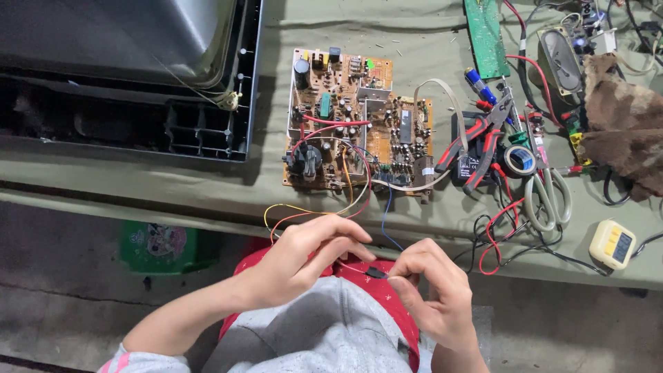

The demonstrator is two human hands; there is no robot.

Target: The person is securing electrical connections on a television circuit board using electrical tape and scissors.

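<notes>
My left hand [304, 259] and my right hand [431, 293] meet over my lap, just below the table edge. Between their fingertips they pinch a small black connector [376, 272] on a thin red wire [352, 266]. Red, yellow and blue wires [324, 211] run from my hands up to a brown circuit board [356, 117] lying flat on the green table cloth [207, 186]. The board carries capacitors, coils and a grey ribbon cable.
A dark television housing [124, 76] fills the upper left. Right of the board lie red-handled pliers [476, 141], scissors [549, 193], a tape roll [519, 160], a green board [485, 38], a speaker [561, 61], a brown rag [625, 124] and a yellow meter [612, 243].
</notes>
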